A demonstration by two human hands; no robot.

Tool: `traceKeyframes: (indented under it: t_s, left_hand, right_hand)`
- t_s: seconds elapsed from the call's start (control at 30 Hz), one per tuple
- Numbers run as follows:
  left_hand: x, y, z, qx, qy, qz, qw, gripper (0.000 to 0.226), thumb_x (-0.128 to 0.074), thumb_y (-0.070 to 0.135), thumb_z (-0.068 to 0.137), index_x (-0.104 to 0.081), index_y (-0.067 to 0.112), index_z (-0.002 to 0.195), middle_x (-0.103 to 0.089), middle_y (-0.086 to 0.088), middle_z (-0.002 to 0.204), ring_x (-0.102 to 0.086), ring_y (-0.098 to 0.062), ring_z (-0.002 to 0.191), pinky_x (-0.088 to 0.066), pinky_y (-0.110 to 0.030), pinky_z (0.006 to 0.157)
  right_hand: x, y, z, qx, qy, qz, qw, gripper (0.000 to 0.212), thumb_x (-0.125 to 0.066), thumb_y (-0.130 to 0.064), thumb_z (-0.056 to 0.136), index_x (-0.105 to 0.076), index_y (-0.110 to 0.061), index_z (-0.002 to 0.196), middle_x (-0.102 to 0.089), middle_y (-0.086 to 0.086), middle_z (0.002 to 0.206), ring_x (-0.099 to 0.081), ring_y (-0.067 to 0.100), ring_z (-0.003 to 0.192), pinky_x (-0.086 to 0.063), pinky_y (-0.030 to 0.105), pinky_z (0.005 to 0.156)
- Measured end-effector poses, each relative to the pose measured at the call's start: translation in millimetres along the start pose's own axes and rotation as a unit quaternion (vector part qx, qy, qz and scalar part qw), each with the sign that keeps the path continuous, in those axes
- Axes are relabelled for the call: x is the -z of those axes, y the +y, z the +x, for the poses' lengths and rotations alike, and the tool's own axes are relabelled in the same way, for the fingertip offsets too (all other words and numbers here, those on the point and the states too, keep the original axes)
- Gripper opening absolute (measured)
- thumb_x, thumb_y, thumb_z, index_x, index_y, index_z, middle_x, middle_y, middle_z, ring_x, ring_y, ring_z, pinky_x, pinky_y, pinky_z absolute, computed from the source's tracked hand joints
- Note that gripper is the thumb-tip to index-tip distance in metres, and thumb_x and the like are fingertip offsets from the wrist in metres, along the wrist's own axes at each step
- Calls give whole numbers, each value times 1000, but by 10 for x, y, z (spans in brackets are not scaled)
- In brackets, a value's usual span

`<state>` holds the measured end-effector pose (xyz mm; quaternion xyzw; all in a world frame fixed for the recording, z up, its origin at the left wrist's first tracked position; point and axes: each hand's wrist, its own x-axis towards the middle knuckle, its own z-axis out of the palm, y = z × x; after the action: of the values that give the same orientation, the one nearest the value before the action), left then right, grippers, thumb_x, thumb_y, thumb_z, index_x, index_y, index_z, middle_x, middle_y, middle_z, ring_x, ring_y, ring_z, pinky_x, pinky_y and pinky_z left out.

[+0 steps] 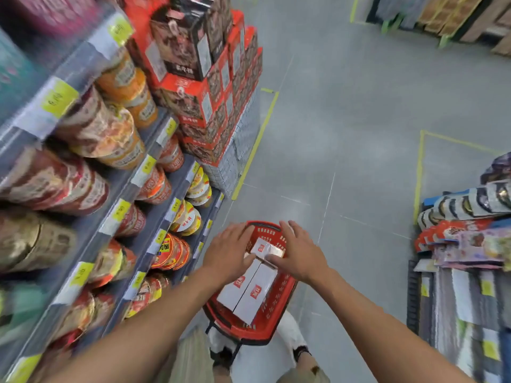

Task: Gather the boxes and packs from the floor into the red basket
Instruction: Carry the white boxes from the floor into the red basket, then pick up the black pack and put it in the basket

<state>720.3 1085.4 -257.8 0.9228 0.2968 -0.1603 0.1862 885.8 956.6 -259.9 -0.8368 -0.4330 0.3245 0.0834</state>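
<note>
The red basket stands on the grey floor just ahead of my feet. Inside it lie two long white boxes with red logos, side by side, and a smaller white pack at the far end. My left hand hovers over the basket's left rim with fingers spread, its fingertips at the near end of the long boxes. My right hand is over the right side, fingers spread, touching the small pack. Neither hand holds anything.
On the left, shelves of instant noodle cups run close by the basket. Beyond them rises a stack of red boxes on a pallet. On the right sits a rack of snack packs. Grey floor with yellow lines stretches ahead.
</note>
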Motion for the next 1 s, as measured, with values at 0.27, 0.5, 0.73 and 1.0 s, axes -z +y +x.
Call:
traceKeyframes:
  t_s: [0.27,0.5,0.73,1.0]
  left_hand:
    - [290,236,-777,107,101,17,989,77,-41,61,101,-12,24,163,-9,-2,172,-1,-23,158,-8,-46,128]
    - [250,398,-1802,281,197,-47,938,81,-45,61,100,-7,29,163,-4,2,172,-2,-22,158,-9,-47,128]
    - [-150,515,-3213,460,255,-99,845,77,-42,63,100,-10,32,162,-1,4,172,1,-20,158,-7,-46,127]
    - [-1173,1240,-5037,630,253,-132,722,77,-34,65,101,-6,29,164,1,3,172,1,-22,158,-8,-47,127]
  right_hand:
    - [712,-312,-277,180,43,-51,981,85,-63,-60,95,-28,-23,163,-28,2,168,-28,24,153,-36,45,119]
    - [834,-852,-489,362,5,-138,922,89,-64,-63,92,-28,-22,162,-29,4,168,-29,26,153,-36,45,118]
    - [265,-1745,-1063,523,-69,-186,829,85,-68,-58,92,-33,-22,161,-29,1,167,-27,24,154,-39,45,116]
    - [-841,-2419,-2537,652,-166,-233,702,89,-61,-65,93,-26,-24,163,-23,-1,169,-27,24,154,-33,45,121]
